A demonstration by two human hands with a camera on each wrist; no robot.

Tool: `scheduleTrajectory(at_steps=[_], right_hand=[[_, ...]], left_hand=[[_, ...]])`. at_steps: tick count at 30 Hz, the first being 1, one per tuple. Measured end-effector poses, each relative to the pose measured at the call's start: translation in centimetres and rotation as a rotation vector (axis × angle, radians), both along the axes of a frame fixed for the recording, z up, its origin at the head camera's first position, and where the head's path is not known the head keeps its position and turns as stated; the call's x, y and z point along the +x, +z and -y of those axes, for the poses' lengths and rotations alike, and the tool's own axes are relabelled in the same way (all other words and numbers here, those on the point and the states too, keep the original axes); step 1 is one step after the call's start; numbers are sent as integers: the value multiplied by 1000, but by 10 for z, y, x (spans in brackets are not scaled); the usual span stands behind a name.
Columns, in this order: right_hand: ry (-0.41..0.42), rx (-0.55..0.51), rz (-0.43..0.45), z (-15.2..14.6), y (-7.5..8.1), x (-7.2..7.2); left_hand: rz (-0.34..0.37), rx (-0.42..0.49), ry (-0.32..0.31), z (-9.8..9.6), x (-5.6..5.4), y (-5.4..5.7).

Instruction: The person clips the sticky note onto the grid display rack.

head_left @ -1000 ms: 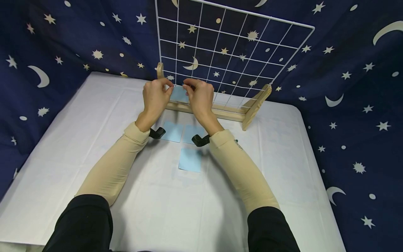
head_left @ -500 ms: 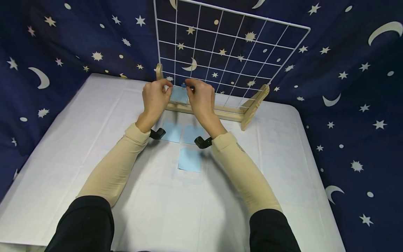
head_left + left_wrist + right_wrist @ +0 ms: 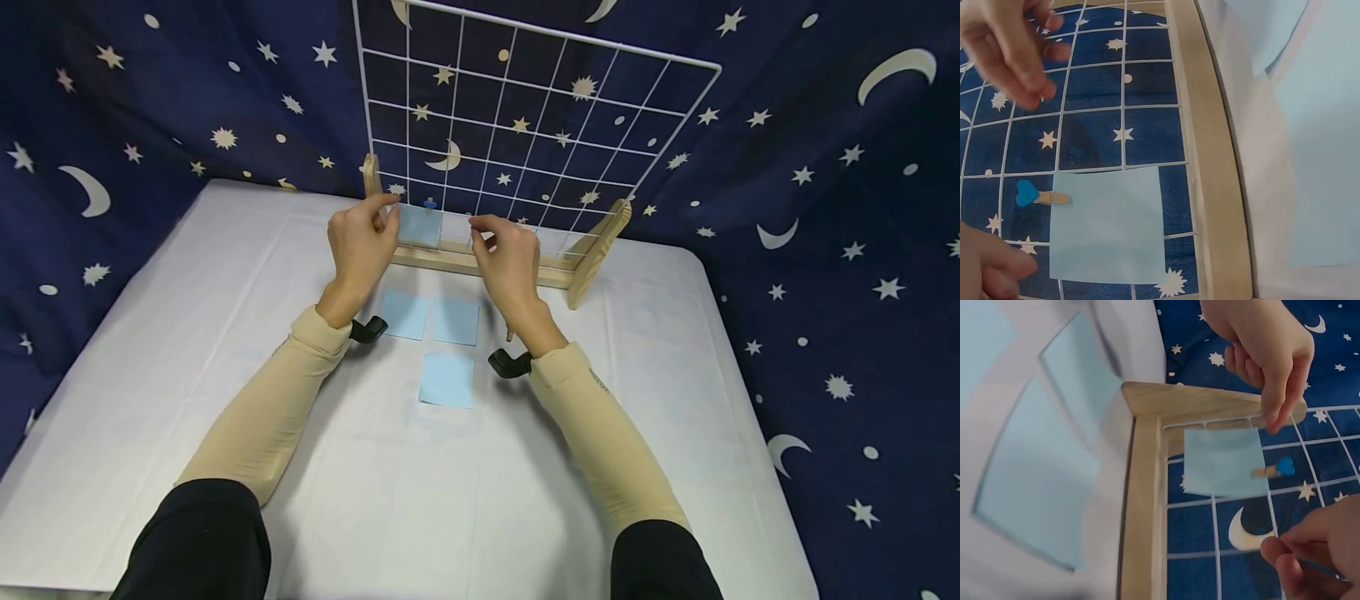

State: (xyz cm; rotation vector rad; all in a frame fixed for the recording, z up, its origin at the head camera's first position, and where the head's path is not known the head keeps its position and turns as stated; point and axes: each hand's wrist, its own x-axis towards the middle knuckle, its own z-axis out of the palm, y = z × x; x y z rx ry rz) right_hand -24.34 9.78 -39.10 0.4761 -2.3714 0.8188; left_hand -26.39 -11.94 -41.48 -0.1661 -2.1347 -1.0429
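Blue note (image 3: pixel 1107 228): heart clip (image 3: pixel 1044 196) distinct only in wrist views.

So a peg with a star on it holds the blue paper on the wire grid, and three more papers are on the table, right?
Nearly: the peg has a heart, not a star, as the left wrist view shows. It does hold the blue paper on the wire grid, and three more papers are on the table.

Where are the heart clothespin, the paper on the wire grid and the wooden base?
Heart clothespin (image 3: pixel 1043 197): left wrist view, on the wood beside its heart.
Paper (image 3: pixel 1108 226): left wrist view, middle of the sheet.
Wooden base (image 3: pixel 1144 506): right wrist view, on its long bar.
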Motion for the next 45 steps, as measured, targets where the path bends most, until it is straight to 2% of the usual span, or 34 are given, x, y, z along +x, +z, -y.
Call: scheduleTrajectory(at_steps=[8,14,19,23,33,40,45], right_hand=[[-39,15,58,-33,-17,8],[-16,5,88,-52,-27,12],[-29,15,129,-69,-34,17],[-57,33,159,-84,-39,21],[-78,65,214,-118,-48,37],[-42,53,259,-136,-60,50],[-45,31,281,-150,-68,60]], left_hand=[[-46,14,-13,2,2,-8],[2,-10,-35,4,5,-16],[27,-44,-54,9,8,-22],[70,-69,-61,13,11,-27],[236,-175,-136,18,21,-36],[310,-213,-163,21,30,-43],[339,-243,-176,24,36,-49]])
